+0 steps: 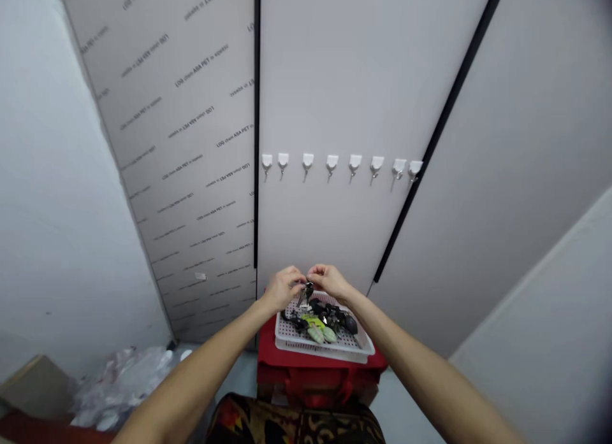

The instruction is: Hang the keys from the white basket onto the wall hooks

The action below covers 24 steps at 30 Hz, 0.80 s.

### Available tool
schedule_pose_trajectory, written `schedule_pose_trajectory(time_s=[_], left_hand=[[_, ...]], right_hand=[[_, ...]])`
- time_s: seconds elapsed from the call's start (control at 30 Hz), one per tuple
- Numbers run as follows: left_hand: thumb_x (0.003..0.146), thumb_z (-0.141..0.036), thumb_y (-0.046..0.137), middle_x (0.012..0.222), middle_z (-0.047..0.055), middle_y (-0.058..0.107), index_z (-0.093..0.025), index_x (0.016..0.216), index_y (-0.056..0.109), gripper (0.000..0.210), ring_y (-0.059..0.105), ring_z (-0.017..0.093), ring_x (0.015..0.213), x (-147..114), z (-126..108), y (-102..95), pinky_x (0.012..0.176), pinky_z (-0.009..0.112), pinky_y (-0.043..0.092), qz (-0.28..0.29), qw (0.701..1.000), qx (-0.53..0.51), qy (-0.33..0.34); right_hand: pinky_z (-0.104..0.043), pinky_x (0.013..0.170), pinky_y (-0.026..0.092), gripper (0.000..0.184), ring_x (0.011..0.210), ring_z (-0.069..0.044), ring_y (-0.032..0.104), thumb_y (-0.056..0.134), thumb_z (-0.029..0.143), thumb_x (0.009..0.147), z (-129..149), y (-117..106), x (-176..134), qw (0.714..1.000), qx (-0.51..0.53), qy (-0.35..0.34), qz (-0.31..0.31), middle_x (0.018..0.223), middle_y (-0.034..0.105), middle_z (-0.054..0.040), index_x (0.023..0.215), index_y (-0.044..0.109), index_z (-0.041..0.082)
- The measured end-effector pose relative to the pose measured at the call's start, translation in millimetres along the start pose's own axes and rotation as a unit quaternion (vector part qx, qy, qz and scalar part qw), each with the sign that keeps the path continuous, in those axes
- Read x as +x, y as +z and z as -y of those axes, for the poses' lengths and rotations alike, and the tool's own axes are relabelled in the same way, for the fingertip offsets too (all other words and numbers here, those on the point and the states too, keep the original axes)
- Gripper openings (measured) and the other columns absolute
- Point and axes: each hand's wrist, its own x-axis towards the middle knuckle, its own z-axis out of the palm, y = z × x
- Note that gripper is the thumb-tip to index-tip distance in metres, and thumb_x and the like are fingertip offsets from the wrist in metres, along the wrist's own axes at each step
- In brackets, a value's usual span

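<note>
Over the far part of a white perforated basket (325, 350), my left hand (285, 287) and my right hand (329, 281) come close together. Fingers of both hands pinch a small bunch of keys (308, 291), dark and metallic, at its top. The keys hang just above the basket. Inside it lie several dark objects (342, 318) that look like keys and fobs, a bright yellow-green piece (313, 321) and two pale green patterned ovals (322, 334). Their exact kinds are too small to make out.
A red bag or box (275, 361) supports the basket. Several white hooks (331, 164) run in a row across the pale cabinet door (325, 227) ahead. Dark vertical strips (257, 125) edge the door. Clear plastic bags (122, 380) and a cardboard box (36, 386) lie at lower left.
</note>
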Motion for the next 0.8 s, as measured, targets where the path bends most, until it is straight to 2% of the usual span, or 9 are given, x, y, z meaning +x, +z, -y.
schedule_pose_trajectory(time_s=[0.07,0.17,0.27,0.37,0.5,0.63,0.7,0.8], left_hand=[[0.065,-0.02,0.043,0.072,0.001,0.052,-0.018,0.069,0.055,0.013,0.046,0.009,0.069,1,0,-12.7,0.063,0.018,0.035,0.001,0.999,0.032,0.007],[0.067,-0.021,0.04,0.071,0.001,0.054,-0.017,0.071,0.054,0.015,0.047,0.009,0.066,10,-3,-36.0,0.06,0.018,0.035,-0.014,0.997,0.081,-0.01],[0.067,-0.019,0.039,0.068,0.0,0.056,-0.018,0.075,0.052,0.016,0.047,0.009,0.063,27,-9,-63.7,0.057,0.018,0.035,0.002,0.993,0.118,-0.009],[0.064,-0.016,0.041,0.063,-0.002,0.055,-0.018,0.081,0.049,0.019,0.047,0.008,0.058,44,-19,-89.8,0.053,0.017,0.034,0.052,0.991,0.12,0.009],[0.06,-0.011,0.043,0.06,-0.003,0.054,-0.016,0.078,0.049,0.019,0.046,0.006,0.054,59,-27,-118.6,0.051,0.016,0.034,0.083,0.991,0.102,0.014],[0.058,-0.011,0.045,0.058,-0.003,0.053,-0.015,0.074,0.048,0.016,0.046,0.006,0.054,72,-29,-145.4,0.052,0.016,0.035,0.032,0.999,0.04,-0.013],[0.057,-0.012,0.046,0.056,-0.004,0.052,-0.014,0.071,0.048,0.015,0.045,0.006,0.052,80,-27,-157.9,0.05,0.016,0.035,-0.014,0.999,0.001,-0.041],[0.054,-0.011,0.049,0.051,-0.005,0.049,-0.013,0.066,0.047,0.012,0.043,0.005,0.047,95,-23,-173.7,0.048,0.016,0.034,-0.097,0.991,-0.032,-0.086]], right_hand=[[-0.017,0.041,0.028,0.011,0.037,-0.003,0.033,0.047,0.024,0.057,8,6,3,1.0,-0.014,-0.016,0.001,0.043,0.039,0.0068,0.055,0.044,0.014],[-0.019,0.046,0.031,0.019,0.046,-0.005,0.039,0.042,0.031,0.062,25,11,7,0.994,-0.073,-0.086,-0.002,0.05,0.044,0.0035,0.061,0.048,0.013],[-0.02,0.054,0.033,0.025,0.059,-0.008,0.044,0.04,0.034,0.065,46,16,11,0.977,-0.12,-0.166,0.059,0.063,0.051,-0.0001,0.07,0.052,0.013],[-0.022,0.059,0.034,0.023,0.061,-0.009,0.045,0.046,0.03,0.061,61,22,15,0.965,-0.132,-0.199,0.11,0.066,0.053,0.0001,0.074,0.052,0.012],[-0.023,0.057,0.034,0.019,0.055,-0.008,0.044,0.042,0.026,0.062,74,26,28,0.97,-0.147,-0.183,0.061,0.059,0.053,0.0005,0.069,0.053,0.011],[-0.023,0.063,0.035,0.025,0.064,-0.009,0.047,0.043,0.023,0.061,98,26,42,0.961,-0.132,-0.242,-0.008,0.073,0.056,-0.0017,0.082,0.053,0.014],[-0.022,0.061,0.036,0.022,0.062,-0.008,0.048,0.043,0.025,0.062,116,29,48,0.954,-0.123,-0.272,-0.02,0.07,0.056,-0.002,0.076,0.055,0.013],[-0.018,0.047,0.035,0.02,0.051,-0.006,0.046,0.043,0.029,0.063,142,39,57,0.962,-0.08,-0.259,-0.029,0.06,0.054,-0.0012,0.065,0.054,0.012]])
